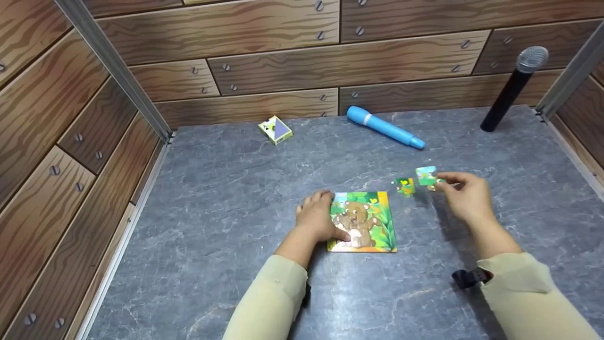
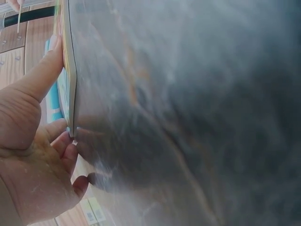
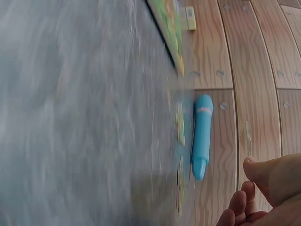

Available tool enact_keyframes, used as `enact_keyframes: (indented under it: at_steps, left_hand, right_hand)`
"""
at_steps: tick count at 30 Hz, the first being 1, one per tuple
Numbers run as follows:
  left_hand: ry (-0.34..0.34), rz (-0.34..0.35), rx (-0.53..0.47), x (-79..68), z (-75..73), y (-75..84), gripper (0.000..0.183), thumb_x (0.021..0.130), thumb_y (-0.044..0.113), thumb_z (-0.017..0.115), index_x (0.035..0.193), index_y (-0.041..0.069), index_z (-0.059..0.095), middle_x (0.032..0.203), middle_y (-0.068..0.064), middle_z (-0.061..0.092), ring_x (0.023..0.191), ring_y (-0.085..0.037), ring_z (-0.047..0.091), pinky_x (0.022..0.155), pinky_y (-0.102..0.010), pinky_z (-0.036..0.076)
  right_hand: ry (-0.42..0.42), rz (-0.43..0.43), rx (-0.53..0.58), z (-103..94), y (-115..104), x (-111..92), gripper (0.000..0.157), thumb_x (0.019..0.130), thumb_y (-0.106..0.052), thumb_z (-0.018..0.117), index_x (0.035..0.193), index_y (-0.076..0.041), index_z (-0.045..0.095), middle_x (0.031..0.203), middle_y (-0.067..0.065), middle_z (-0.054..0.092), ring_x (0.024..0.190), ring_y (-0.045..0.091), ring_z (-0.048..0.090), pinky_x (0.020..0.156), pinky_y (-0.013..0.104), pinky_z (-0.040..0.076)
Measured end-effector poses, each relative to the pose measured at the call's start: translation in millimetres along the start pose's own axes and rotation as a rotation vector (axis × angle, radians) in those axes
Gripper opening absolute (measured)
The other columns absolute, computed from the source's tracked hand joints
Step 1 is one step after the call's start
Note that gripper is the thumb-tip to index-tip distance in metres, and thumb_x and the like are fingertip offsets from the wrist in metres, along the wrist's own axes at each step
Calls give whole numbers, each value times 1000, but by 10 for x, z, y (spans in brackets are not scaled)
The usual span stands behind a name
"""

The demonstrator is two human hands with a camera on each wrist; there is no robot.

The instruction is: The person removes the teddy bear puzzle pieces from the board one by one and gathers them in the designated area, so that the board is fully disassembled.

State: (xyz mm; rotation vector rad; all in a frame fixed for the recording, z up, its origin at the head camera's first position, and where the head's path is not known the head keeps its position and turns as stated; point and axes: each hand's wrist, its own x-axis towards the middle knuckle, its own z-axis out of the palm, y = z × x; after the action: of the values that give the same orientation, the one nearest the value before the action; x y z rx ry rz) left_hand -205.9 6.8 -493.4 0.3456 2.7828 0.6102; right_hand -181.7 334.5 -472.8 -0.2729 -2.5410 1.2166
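A bear picture jigsaw puzzle (image 1: 361, 222) lies flat in the middle of the table. My left hand (image 1: 315, 217) rests at its left side, the thumb laid over the picture and the other fingers along the edge. In the left wrist view the thumb (image 2: 49, 66) lies against the puzzle's face, with fingertips at its corner. Right of the puzzle, my right hand (image 1: 465, 193) pinches a blue-and-green jigsaw piece (image 1: 426, 175) between thumb and fingers, held above the table; the right wrist view shows this piece (image 3: 249, 138) edge-on. A loose jigsaw piece (image 1: 405, 186) lies close by.
A blue toy microphone (image 1: 387, 127) lies toward the back, with a small card box (image 1: 275, 130) to its left. At the back right stands a black microphone (image 1: 507, 99) with a silver head. Wood-patterned walls (image 1: 273, 28) enclose the grey table (image 1: 226, 189).
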Motion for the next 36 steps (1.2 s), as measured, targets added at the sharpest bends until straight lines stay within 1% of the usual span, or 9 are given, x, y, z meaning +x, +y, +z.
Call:
enact_keyframes:
  at_steps: [4,7,16,21,25,30,32,34,36]
  left_hand:
    - [3,-1,-4,-9,-3,-4,119,64,56,99,161,15,44,168,-4,37,153,-31,32,122,-54,24]
    - [10,3,-8,-5,-7,-6,118,63,55,99,161,15,45,168,-4,37,153,-31,33,122,-54,24]
    - [3,0,-11,1,7,-14,119,63,54,99,161,16,44,169,-3,35,155,-30,30,124,-56,20]
    - [2,-1,-5,-8,3,-9,119,63,55,99,161,16,44,169,-3,35,154,-30,31,123,-55,21]
    - [4,0,-4,-14,-4,-4,118,64,55,99,161,16,44,168,-2,36,152,-29,33,122,-54,24]
    - [0,0,-3,-5,4,-4,118,64,55,99,161,16,45,168,-3,36,152,-29,33,123,-55,22]
    - [1,1,-2,-4,5,-5,118,64,55,99,161,16,44,168,-3,36,152,-29,33,123,-55,22]
    - [5,2,0,-7,2,-3,119,63,55,99,161,16,45,168,-3,37,152,-29,34,123,-55,23]
    - [7,3,0,-12,-4,3,119,62,55,99,161,16,45,168,-3,37,152,-30,34,123,-55,23]
  right_hand:
    - [-22,40,-30,-120,69,19,26,100,-6,71,123,5,75,114,25,69,83,6,54,60,14,46]
    - [-30,61,-37,-188,114,37,27,102,-8,70,126,4,74,118,25,68,86,7,54,61,14,47]
    - [-5,79,-70,-301,273,81,27,102,-6,68,126,6,74,116,25,68,83,2,52,63,12,45]
    - [0,102,-85,-356,360,128,28,101,-7,68,126,5,74,115,23,69,80,-4,51,63,12,46]
    - [-11,145,-95,-376,437,156,30,103,-8,67,129,4,73,117,23,69,81,-1,52,62,13,47]
    - [-31,189,-116,-388,564,183,32,104,-10,65,133,3,71,120,24,70,84,2,52,64,14,46]
    - [-25,192,-110,-393,617,201,32,103,-9,66,131,4,71,108,15,73,82,-1,52,66,13,45]
    - [-26,198,-106,-407,669,221,32,103,-9,67,131,4,71,100,6,73,81,-2,51,68,14,44]
    - [-25,206,-109,-419,713,232,32,102,-9,67,131,4,71,98,2,73,81,-2,50,71,16,43]
